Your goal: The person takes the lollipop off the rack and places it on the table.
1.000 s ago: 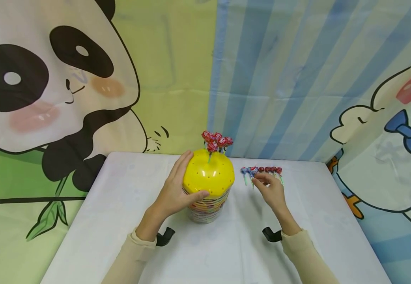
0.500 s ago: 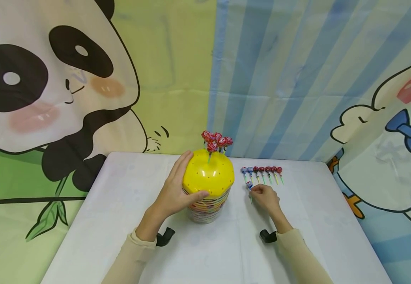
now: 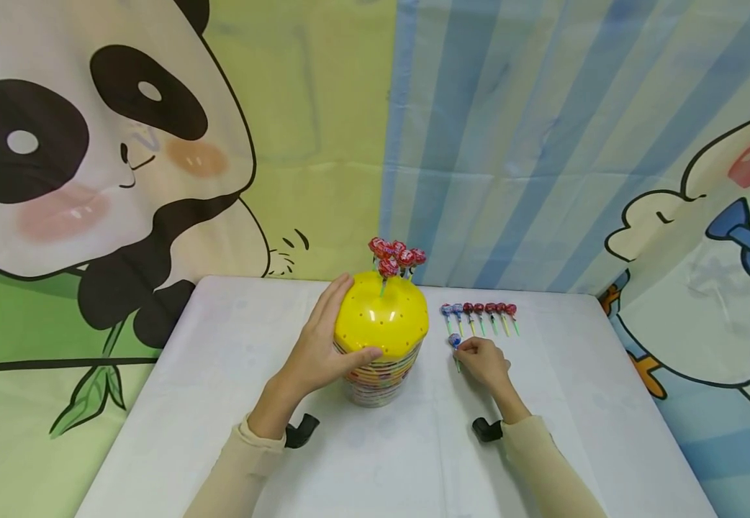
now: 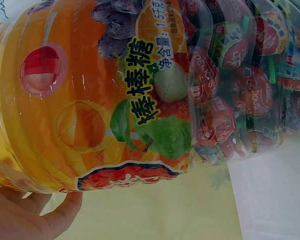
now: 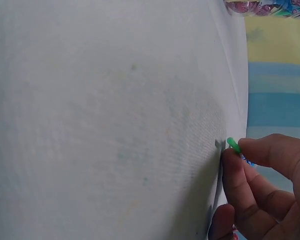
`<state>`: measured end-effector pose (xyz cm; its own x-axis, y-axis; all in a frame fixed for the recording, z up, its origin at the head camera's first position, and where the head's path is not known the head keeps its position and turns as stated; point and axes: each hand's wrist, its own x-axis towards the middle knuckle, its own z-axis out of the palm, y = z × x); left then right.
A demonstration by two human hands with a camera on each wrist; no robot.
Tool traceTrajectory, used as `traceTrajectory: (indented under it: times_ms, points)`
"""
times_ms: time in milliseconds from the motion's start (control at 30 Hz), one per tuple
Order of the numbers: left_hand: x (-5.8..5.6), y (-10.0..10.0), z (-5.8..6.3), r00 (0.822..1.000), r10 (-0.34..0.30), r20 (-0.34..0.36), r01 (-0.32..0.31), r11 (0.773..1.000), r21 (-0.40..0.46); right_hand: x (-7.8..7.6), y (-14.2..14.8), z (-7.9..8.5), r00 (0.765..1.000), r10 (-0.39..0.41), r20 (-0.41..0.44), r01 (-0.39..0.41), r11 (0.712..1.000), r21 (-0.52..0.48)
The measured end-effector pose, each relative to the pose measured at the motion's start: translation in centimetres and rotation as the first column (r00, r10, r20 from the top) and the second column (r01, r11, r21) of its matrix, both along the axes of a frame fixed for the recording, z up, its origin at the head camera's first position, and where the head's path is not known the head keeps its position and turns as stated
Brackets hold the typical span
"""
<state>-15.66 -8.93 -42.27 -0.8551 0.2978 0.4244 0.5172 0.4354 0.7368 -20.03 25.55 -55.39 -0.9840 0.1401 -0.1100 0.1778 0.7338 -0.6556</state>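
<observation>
A clear lollipop jar (image 3: 375,388) with a printed label stands upright on the table. Its domed yellow lid (image 3: 381,320) has small holes, and several red-wrapped lollipops (image 3: 388,267) stick up from the far part. My left hand (image 3: 323,352) grips the jar around the lid's left side, thumb in front; the left wrist view shows wrapped lollipops inside the jar (image 4: 235,85). Right of the jar, my right hand (image 3: 486,362) pinches a blue-wrapped lollipop (image 3: 455,339) by its stick. That green stick (image 5: 233,145) pokes out between thumb and forefinger in the right wrist view.
Behind my right hand lies a row of several lollipops (image 3: 480,309), blue-wrapped ones at the left end and red ones to the right. White cloth covers the table (image 3: 232,316). A printed curtain (image 3: 323,144) hangs along its back edge.
My right hand has taken hold of a blue-wrapped lollipop at the row and drawn it toward me; it has barely moved in the last half second. My left hand stays on the jar.
</observation>
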Motion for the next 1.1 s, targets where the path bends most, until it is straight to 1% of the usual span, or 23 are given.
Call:
traceTrajectory:
  times_ms: [200, 333, 367, 433, 500, 567, 667, 733, 800, 867, 933, 1000, 1100]
  points:
    - [0.0, 0.0, 0.0, 1.0, -0.006, 0.002, 0.006, 1.0, 0.005, 0.1, -0.1, 0.4, 1.0, 0.013, 0.009, -0.014, 1.0, 0.025]
    - [-0.1, 0.0, 0.1, 1.0, -0.007, 0.005, 0.007, 1.0, 0.011, 0.3, -0.1, 1.6, 1.0, 0.027, 0.004, -0.027, 0.999, 0.043]
    - [-0.1, 0.0, 0.1, 1.0, -0.008, 0.006, 0.008, 1.0, 0.011, 0.3, 0.0, 2.1, 0.999, 0.032, -0.005, -0.032, 0.999, 0.043]
    - [-0.1, 0.0, 0.1, 1.0, -0.006, 0.007, 0.006, 1.0, 0.012, 0.3, -0.1, 3.0, 0.997, 0.049, -0.052, -0.047, 0.998, 0.043]
    - [0.0, 0.0, 0.1, 1.0, -0.005, 0.008, 0.005, 1.0, 0.01, 0.3, -0.4, 4.3, 0.989, 0.067, -0.135, -0.064, 0.998, 0.027]
    - [0.0, 0.0, 0.1, 1.0, -0.005, 0.006, 0.004, 1.0, 0.009, 0.4, -1.0, 5.9, 0.967, 0.08, -0.24, -0.087, 0.996, -0.019]
    - [0.0, 0.0, 0.0, 1.0, -0.001, 0.005, 0.001, 1.0, 0.007, 0.7, -2.6, 8.9, 0.912, 0.078, -0.402, -0.142, 0.981, -0.132]
    - [0.0, 0.0, 0.0, 1.0, -0.001, 0.007, 0.001, 1.0, 0.007, 1.0, -3.8, 11.0, 0.874, 0.07, -0.481, -0.196, 0.956, -0.217]
    - [0.0, 0.0, 0.0, 1.0, 0.0, 0.011, 0.0, 1.0, 0.007, 1.4, -5.0, 12.9, 0.847, 0.069, -0.528, -0.252, 0.925, -0.284]
    - [0.0, -0.1, 0.0, 1.0, -0.001, 0.012, 0.001, 1.0, 0.01, 1.5, -6.1, 14.3, 0.831, 0.076, -0.55, -0.3, 0.896, -0.329]
    - [0.0, -0.1, 0.0, 1.0, -0.002, 0.014, 0.002, 1.0, 0.013, 1.3, -7.1, 15.3, 0.823, 0.094, -0.561, -0.344, 0.868, -0.359]
    - [0.0, -0.1, 0.0, 1.0, -0.004, 0.018, 0.004, 1.0, 0.016, 1.0, -7.9, 16.1, 0.817, 0.118, -0.564, -0.375, 0.852, -0.366]
    - [0.0, -0.1, 0.0, 1.0, -0.009, 0.02, 0.009, 1.0, 0.012, 1.1, -9.2, 17.6, 0.812, 0.147, -0.565, -0.41, 0.832, -0.373]
